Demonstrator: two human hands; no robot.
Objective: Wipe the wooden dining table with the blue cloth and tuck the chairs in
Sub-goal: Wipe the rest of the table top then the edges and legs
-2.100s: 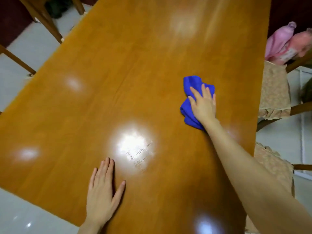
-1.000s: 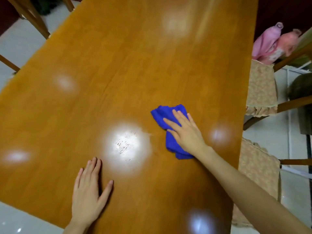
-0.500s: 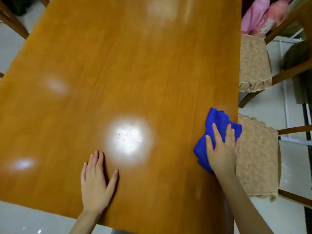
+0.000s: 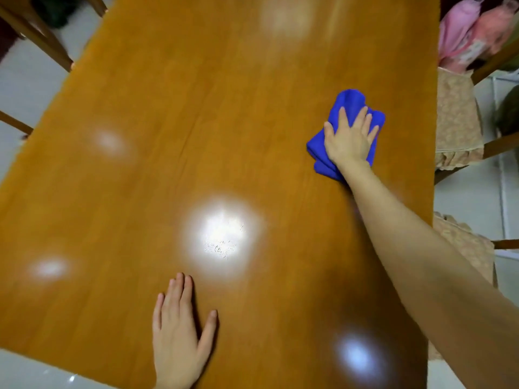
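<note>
Nearest, left hand [image 4: 179,332] spread flat on orange-brown wooden dining table [image 4: 196,108]; farther, right hand [image 4: 349,138] pressing, fingers straight, on bunched blue cloth [image 4: 348,102] near the right edge; beyond, beige-cushioned wooden chairs [image 4: 455,122] apparently untucked: wiping underway, tucking left.

I noted the right hand [image 4: 348,138] covered the middle of the blue cloth [image 4: 349,101]. The desk [image 4: 196,108] ran past the top edge. The chairs [image 4: 455,122] at right were cut off; pink items [image 4: 460,37] behind were too blurred to identify.
</note>
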